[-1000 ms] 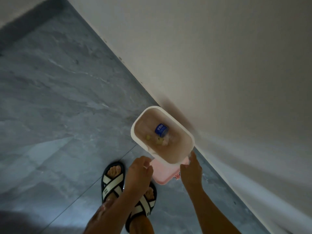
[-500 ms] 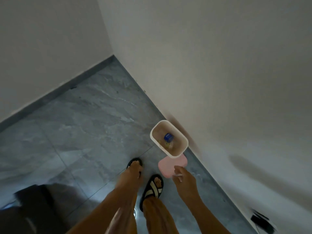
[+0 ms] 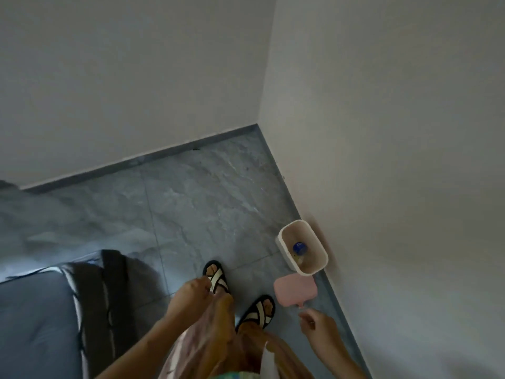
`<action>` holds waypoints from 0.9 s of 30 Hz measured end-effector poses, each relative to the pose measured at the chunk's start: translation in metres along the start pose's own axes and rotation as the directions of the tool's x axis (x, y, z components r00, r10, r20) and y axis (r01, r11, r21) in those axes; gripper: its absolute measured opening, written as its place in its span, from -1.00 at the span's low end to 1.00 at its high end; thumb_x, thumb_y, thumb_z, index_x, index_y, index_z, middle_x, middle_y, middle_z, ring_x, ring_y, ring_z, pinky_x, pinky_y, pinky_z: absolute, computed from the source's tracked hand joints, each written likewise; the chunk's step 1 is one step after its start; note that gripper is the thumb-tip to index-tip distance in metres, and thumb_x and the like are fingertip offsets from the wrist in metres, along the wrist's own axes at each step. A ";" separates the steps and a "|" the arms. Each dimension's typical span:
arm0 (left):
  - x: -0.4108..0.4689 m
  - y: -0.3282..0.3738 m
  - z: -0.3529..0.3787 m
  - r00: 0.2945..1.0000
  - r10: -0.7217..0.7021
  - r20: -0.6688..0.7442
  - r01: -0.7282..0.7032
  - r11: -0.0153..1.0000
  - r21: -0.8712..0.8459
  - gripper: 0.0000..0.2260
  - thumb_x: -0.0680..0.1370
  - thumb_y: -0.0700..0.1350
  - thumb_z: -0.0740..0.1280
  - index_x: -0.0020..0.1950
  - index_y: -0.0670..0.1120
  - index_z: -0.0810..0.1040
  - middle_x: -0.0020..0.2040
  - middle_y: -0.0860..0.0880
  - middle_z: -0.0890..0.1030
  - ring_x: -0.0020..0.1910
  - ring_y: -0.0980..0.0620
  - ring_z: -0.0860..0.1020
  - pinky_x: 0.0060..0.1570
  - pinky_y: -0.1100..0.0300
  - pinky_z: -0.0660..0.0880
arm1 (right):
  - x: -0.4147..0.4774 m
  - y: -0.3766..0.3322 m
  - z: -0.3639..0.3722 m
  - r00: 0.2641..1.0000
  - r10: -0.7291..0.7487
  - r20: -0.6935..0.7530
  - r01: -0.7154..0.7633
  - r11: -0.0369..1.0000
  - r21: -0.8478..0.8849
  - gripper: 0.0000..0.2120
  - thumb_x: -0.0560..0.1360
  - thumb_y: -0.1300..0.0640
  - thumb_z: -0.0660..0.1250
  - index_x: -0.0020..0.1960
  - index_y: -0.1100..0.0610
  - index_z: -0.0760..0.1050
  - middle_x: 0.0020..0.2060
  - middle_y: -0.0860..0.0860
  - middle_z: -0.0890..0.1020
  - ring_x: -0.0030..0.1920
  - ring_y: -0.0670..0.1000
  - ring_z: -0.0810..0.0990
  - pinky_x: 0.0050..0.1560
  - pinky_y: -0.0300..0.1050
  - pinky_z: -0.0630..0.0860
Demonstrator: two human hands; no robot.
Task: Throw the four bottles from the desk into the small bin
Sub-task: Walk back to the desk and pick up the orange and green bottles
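The small bin (image 3: 302, 247) stands open on the grey tiled floor (image 3: 196, 203), against the white wall (image 3: 396, 160). A blue-capped bottle (image 3: 299, 247) lies inside the bin. A pink lid (image 3: 295, 289) lies flat on the floor just beside the bin, on its near side. Both hands are empty and well short of the bin: the right hand (image 3: 317, 328), fingers loosely curled, is just past the lid, and the left hand (image 3: 191, 296), loosely curled, is farther away, over the sandalled feet (image 3: 217, 277).
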State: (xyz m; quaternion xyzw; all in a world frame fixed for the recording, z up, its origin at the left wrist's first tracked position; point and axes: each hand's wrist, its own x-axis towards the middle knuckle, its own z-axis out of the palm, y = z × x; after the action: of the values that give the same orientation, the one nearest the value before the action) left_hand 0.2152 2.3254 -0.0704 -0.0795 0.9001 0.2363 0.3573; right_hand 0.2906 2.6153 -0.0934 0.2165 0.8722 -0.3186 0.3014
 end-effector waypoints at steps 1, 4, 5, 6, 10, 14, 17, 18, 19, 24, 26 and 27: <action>-0.006 -0.008 -0.005 1.000 -0.026 -0.016 0.025 0.999 -0.021 -0.78 0.55 -0.04 0.23 0.11 -0.10 0.53 0.05 -0.09 0.65 -0.01 -0.04 0.62 0.05 0.06 0.58 | 0.000 -0.009 -0.001 1.000 -0.011 0.024 0.012 1.000 -0.027 -0.89 0.46 0.28 0.33 -0.08 0.22 0.63 -0.20 0.16 0.70 -0.15 0.11 0.66 -0.07 -0.04 0.55; -0.019 -0.041 -0.020 0.992 -0.122 -0.041 0.116 0.984 -0.133 -0.80 0.55 -0.03 0.25 0.11 -0.06 0.54 0.02 -0.07 0.65 -0.05 0.01 0.62 0.05 0.11 0.59 | 0.008 -0.045 -0.004 0.992 -0.046 0.117 0.061 0.990 -0.127 -0.89 0.48 0.21 0.34 -0.05 0.15 0.63 -0.21 0.08 0.64 -0.10 0.09 0.65 -0.06 -0.13 0.52; -0.023 -0.053 -0.025 0.986 -0.162 -0.040 0.153 0.974 -0.167 -0.81 0.54 -0.03 0.25 0.10 -0.05 0.54 0.01 -0.06 0.65 -0.06 0.03 0.62 0.04 0.12 0.58 | 0.012 -0.062 -0.004 0.986 -0.057 0.156 0.082 0.983 -0.162 -0.88 0.49 0.18 0.33 -0.02 0.14 0.62 -0.19 0.06 0.62 -0.07 0.08 0.64 -0.05 -0.16 0.50; -0.026 -0.065 -0.031 0.979 -0.199 -0.037 0.188 0.962 -0.198 -0.83 0.54 -0.05 0.25 0.08 -0.03 0.55 0.00 -0.05 0.66 -0.07 0.03 0.62 0.00 0.15 0.58 | 0.018 -0.078 -0.004 0.979 -0.077 0.191 0.114 0.975 -0.193 -0.85 0.50 0.17 0.31 0.02 0.15 0.61 -0.15 0.06 0.63 -0.04 0.07 0.63 -0.02 -0.17 0.49; -0.029 -0.118 -0.059 0.948 -0.317 0.006 0.308 0.917 -0.252 -0.82 0.51 -0.12 0.21 -0.28 0.07 0.46 -0.21 0.05 0.59 -0.28 0.14 0.51 -0.39 0.33 0.36 | 0.039 -0.156 0.008 0.951 -0.128 0.281 0.207 0.940 -0.272 -0.83 0.52 0.12 0.29 0.07 0.10 0.59 -0.03 0.07 0.69 -0.01 0.00 0.63 0.06 -0.19 0.50; -0.024 -0.167 -0.094 0.937 -0.347 0.045 0.346 0.898 -0.274 -0.74 0.50 -0.10 0.19 -0.40 0.08 0.34 -0.30 0.10 0.50 -0.34 0.20 0.46 -0.40 0.33 0.30 | 0.060 -0.232 0.032 0.934 -0.177 0.311 0.271 0.917 -0.291 -0.84 0.53 0.16 0.30 0.07 0.14 0.58 0.02 0.07 0.68 0.02 -0.02 0.61 -0.01 -0.27 0.45; -0.016 -0.193 -0.121 0.935 -0.352 0.032 0.345 0.888 -0.304 -0.74 0.47 -0.12 0.19 -0.42 0.04 0.30 -0.23 0.04 0.53 -0.15 -0.02 0.57 -0.23 0.22 0.35 | 0.074 -0.282 0.047 0.926 -0.206 0.317 0.311 0.893 -0.327 -0.84 0.51 0.15 0.33 0.06 0.14 0.59 0.05 0.09 0.68 0.07 0.04 0.61 0.11 -0.17 0.47; -0.013 -0.199 -0.131 0.936 -0.353 0.017 0.340 0.887 -0.312 -0.74 0.47 -0.12 0.20 -0.43 0.03 0.29 -0.21 0.03 0.54 -0.10 -0.06 0.58 -0.21 0.20 0.36 | 0.079 -0.297 0.051 0.924 -0.220 0.313 0.323 0.886 -0.332 -0.85 0.50 0.15 0.33 0.05 0.14 0.60 0.05 0.10 0.68 0.08 0.06 0.61 0.13 -0.14 0.47; -0.009 -0.204 -0.140 0.934 -0.356 0.002 0.338 0.884 -0.324 -0.73 0.47 -0.11 0.21 -0.43 0.03 0.29 -0.20 0.00 0.56 -0.07 -0.09 0.59 -0.20 0.17 0.38 | 0.084 -0.311 0.055 0.923 -0.225 0.312 0.327 0.885 -0.332 -0.85 0.51 0.15 0.33 0.05 0.13 0.60 0.07 0.09 0.67 0.09 0.06 0.60 0.14 -0.13 0.48; 0.015 -0.227 -0.192 0.914 -0.380 -0.141 0.282 0.845 -0.454 -0.68 0.50 -0.12 0.25 -0.42 0.08 0.27 -0.11 -0.12 0.64 -0.04 -0.12 0.60 -0.18 0.15 0.42 | 0.117 -0.370 0.063 0.904 -0.245 0.351 0.385 0.825 -0.414 -0.81 0.51 0.09 0.32 0.10 0.08 0.59 0.10 0.04 0.67 0.11 -0.01 0.60 0.13 -0.23 0.44; 0.027 -0.234 -0.211 0.905 -0.387 -0.179 0.265 0.840 -0.474 -0.77 0.49 -0.13 0.26 -0.36 0.06 0.36 -0.11 -0.12 0.64 -0.03 -0.13 0.60 -0.10 0.12 0.47 | 0.134 -0.389 0.066 0.888 -0.272 0.370 0.425 0.794 -0.435 -0.80 0.49 0.14 0.35 0.09 0.16 0.61 0.09 0.11 0.68 0.11 0.04 0.61 0.10 -0.27 0.41; 0.034 -0.236 -0.221 0.902 -0.388 -0.188 0.268 0.847 -0.460 -0.85 0.49 -0.12 0.25 -0.28 0.00 0.45 -0.09 -0.12 0.65 -0.02 -0.14 0.59 -0.07 0.11 0.48 | 0.143 -0.399 0.066 0.880 -0.283 0.382 0.446 0.769 -0.458 -0.79 0.48 0.16 0.36 0.08 0.21 0.61 0.09 0.15 0.67 0.11 0.06 0.61 0.09 -0.26 0.41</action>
State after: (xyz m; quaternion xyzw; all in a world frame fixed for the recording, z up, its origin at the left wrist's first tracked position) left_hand 0.1306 2.0134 -0.0404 -0.3409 0.8403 0.3471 0.2391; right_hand -0.0142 2.3161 -0.0591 -0.1005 0.8969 -0.1450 0.4056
